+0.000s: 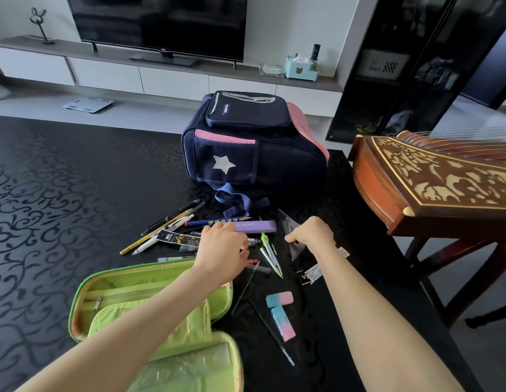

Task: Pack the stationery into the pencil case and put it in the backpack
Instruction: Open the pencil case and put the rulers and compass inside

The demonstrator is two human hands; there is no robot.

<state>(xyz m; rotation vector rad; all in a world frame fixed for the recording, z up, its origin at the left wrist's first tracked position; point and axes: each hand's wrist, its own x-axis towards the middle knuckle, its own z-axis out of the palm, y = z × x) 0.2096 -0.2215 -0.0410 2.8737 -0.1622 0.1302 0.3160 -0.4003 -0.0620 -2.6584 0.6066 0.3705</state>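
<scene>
The left hand [222, 244] lies palm down over the middle of the pile, its fingers loosely spread and nothing visibly gripped; the fingertips reach the near edge of a purple box [260, 226]. That box lies with its long axis running left to right, crosswise to the fingers, so a grasp would likely come from above across its narrow width. The right hand [311, 236] is curled, thumb and fingers seemingly pinching a clear set square [295, 250] that stands tilted off the table [62, 193]. Between the two hands lies a compass [270, 251], its points aimed toward the person. Pens [172, 222] fan out to the left of the left hand, and two erasers [279, 299] sit nearer the person, between the forearms. The pencil case [110, 292] lies open just under the left forearm, toward the person and to the left of everything loose, so the left hand is the nearer one to it. The backpack [254, 154] stands just beyond the pile, apparently zipped
</scene>
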